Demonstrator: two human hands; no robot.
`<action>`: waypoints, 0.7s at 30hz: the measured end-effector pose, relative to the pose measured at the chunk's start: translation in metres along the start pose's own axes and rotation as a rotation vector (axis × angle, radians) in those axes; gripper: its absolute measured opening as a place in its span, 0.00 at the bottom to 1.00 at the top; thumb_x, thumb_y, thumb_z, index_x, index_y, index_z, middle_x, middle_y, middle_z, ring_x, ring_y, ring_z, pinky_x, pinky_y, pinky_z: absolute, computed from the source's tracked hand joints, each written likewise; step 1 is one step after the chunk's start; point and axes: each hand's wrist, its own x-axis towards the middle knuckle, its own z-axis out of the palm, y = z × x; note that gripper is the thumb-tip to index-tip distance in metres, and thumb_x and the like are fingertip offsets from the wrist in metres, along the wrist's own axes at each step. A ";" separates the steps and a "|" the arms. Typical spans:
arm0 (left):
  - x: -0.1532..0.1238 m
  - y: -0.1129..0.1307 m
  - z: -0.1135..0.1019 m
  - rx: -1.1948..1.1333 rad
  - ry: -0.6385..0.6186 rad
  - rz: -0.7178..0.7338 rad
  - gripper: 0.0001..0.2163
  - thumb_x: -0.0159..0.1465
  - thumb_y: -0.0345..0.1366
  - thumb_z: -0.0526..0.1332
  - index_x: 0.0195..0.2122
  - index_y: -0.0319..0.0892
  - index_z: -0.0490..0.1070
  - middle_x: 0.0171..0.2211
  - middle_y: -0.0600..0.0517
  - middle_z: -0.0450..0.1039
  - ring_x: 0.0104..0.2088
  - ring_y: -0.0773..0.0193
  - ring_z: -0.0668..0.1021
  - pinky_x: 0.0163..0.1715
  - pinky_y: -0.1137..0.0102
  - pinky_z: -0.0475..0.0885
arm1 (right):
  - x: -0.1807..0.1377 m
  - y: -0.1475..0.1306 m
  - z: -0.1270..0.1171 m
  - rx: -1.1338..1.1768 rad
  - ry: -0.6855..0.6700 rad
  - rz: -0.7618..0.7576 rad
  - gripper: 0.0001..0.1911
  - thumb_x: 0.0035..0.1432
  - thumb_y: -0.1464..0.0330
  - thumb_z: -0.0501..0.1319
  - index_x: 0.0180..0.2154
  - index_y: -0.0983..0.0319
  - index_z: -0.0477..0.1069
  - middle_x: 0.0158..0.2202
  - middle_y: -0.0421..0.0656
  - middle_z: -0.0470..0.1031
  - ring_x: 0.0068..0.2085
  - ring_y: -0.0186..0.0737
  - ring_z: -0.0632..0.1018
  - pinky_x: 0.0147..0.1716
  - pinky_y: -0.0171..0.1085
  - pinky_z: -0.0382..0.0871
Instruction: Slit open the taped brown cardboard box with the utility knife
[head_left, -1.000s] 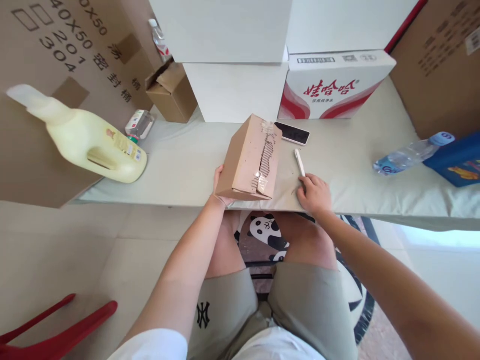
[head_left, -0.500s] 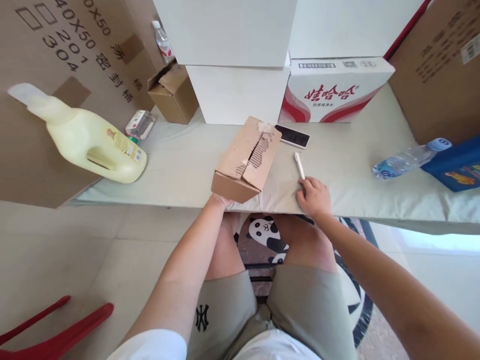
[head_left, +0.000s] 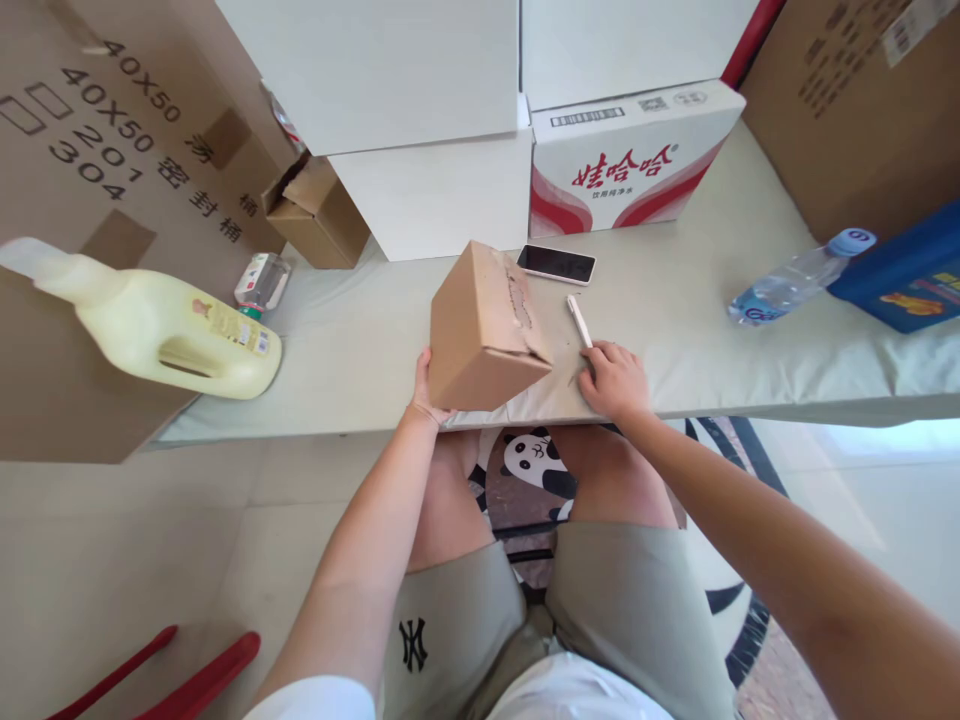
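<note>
My left hand grips a small brown cardboard box from its left and underside, thumb up along the side. The box is tilted over the front of the cloth-covered surface, its torn, taped flap side turned to the right. My right hand rests on the cloth with its fingers closed on the near end of a slim white pen-shaped tool; its exact kind I cannot make out. Just beyond the box lies a phone with a dark screen.
White cartons and a red-and-white carton stand at the back. On the left are a yellow jug, a small clear bottle and an opened brown box. A water bottle and a blue box lie right.
My left hand has turned the cardboard box, so its plain side faces me more and the torn flap side faces right. My right hand stays on the white tool. The view has shifted slightly.
</note>
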 end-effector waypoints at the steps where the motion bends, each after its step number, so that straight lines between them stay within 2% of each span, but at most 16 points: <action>1: 0.001 0.000 -0.002 -0.009 0.010 -0.005 0.26 0.62 0.62 0.58 0.43 0.43 0.77 0.30 0.49 0.82 0.28 0.56 0.84 0.24 0.66 0.77 | 0.000 0.000 0.000 0.004 0.002 -0.003 0.21 0.62 0.67 0.53 0.52 0.63 0.77 0.56 0.55 0.77 0.57 0.58 0.74 0.57 0.54 0.65; 4: 0.003 -0.001 -0.005 -0.026 0.027 -0.007 0.27 0.61 0.62 0.59 0.46 0.44 0.76 0.30 0.48 0.82 0.27 0.56 0.83 0.21 0.67 0.74 | 0.000 0.001 0.001 0.014 0.005 -0.001 0.21 0.62 0.67 0.53 0.52 0.62 0.76 0.56 0.55 0.77 0.57 0.58 0.73 0.57 0.55 0.65; 7: 0.001 -0.001 -0.004 -0.037 0.044 0.011 0.26 0.61 0.60 0.60 0.48 0.45 0.76 0.31 0.49 0.82 0.29 0.56 0.84 0.24 0.66 0.76 | 0.000 0.001 0.001 0.008 -0.004 0.010 0.21 0.62 0.67 0.53 0.52 0.62 0.76 0.56 0.55 0.76 0.57 0.59 0.73 0.57 0.55 0.65; 11: -0.005 -0.001 0.006 -0.041 0.084 0.055 0.23 0.60 0.57 0.61 0.46 0.45 0.76 0.34 0.49 0.83 0.33 0.56 0.85 0.30 0.65 0.79 | 0.000 -0.001 0.000 -0.005 -0.014 0.005 0.20 0.62 0.67 0.53 0.52 0.62 0.76 0.56 0.54 0.76 0.57 0.57 0.73 0.57 0.53 0.65; 15: -0.020 0.008 0.032 0.050 0.153 0.166 0.21 0.59 0.55 0.62 0.46 0.45 0.74 0.36 0.50 0.83 0.38 0.54 0.84 0.34 0.65 0.79 | 0.001 -0.003 -0.001 -0.023 -0.016 -0.003 0.18 0.63 0.67 0.54 0.50 0.62 0.76 0.56 0.54 0.77 0.57 0.55 0.73 0.56 0.51 0.65; 18: -0.041 0.023 0.061 0.262 0.237 0.288 0.24 0.57 0.53 0.64 0.52 0.47 0.71 0.47 0.48 0.82 0.51 0.49 0.82 0.44 0.61 0.79 | 0.002 -0.003 -0.001 -0.028 -0.025 -0.001 0.18 0.63 0.68 0.54 0.50 0.61 0.76 0.56 0.53 0.77 0.57 0.55 0.73 0.56 0.51 0.64; 21: -0.065 0.042 0.087 0.548 0.270 0.492 0.30 0.58 0.50 0.65 0.62 0.56 0.60 0.60 0.51 0.74 0.62 0.48 0.75 0.55 0.57 0.76 | 0.003 -0.003 -0.001 -0.021 -0.016 0.008 0.18 0.62 0.68 0.54 0.50 0.61 0.76 0.56 0.53 0.77 0.57 0.55 0.73 0.56 0.51 0.64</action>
